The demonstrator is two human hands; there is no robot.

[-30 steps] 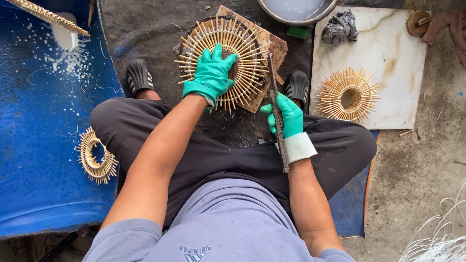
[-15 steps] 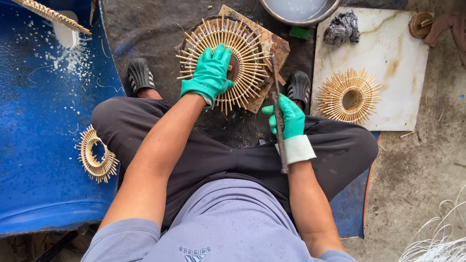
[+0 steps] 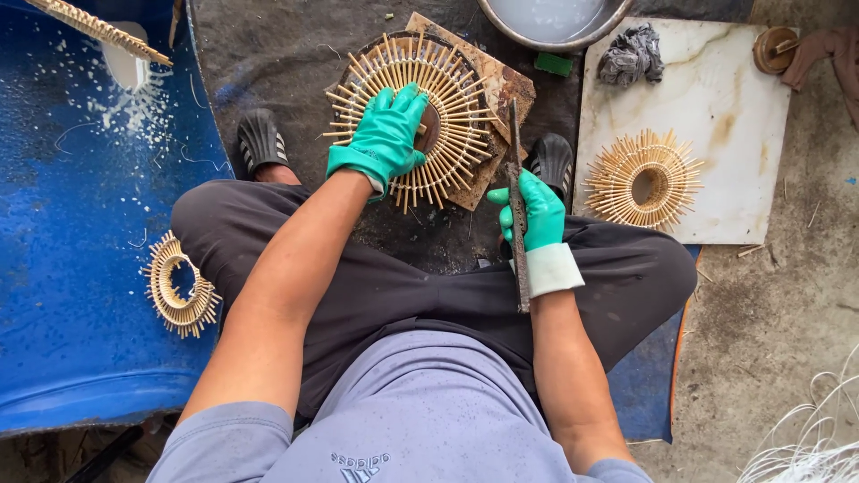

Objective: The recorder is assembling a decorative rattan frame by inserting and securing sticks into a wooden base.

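My left hand (image 3: 386, 134), in a green glove, presses flat on a round sunburst ring of bamboo sticks (image 3: 452, 85) that lies on a brown board (image 3: 503, 82) between my feet. My right hand (image 3: 535, 210), also gloved green with a white cuff, grips a long dark metal blade (image 3: 516, 156) held upright just right of the ring, its tip near the board's edge. The blade's lower end runs down along my forearm.
A second sunburst ring (image 3: 642, 183) lies on a white marble slab (image 3: 716, 89) at right. A third ring (image 3: 177, 286) rests on the blue tarp (image 3: 80, 224) at left. A metal basin (image 3: 555, 20), a grey rag (image 3: 630, 52) and black sandals (image 3: 261, 140) sit nearby.
My left hand has shifted slightly on the ring and the view has drifted a little. The right hand keeps the blade upright in nearly the same place.
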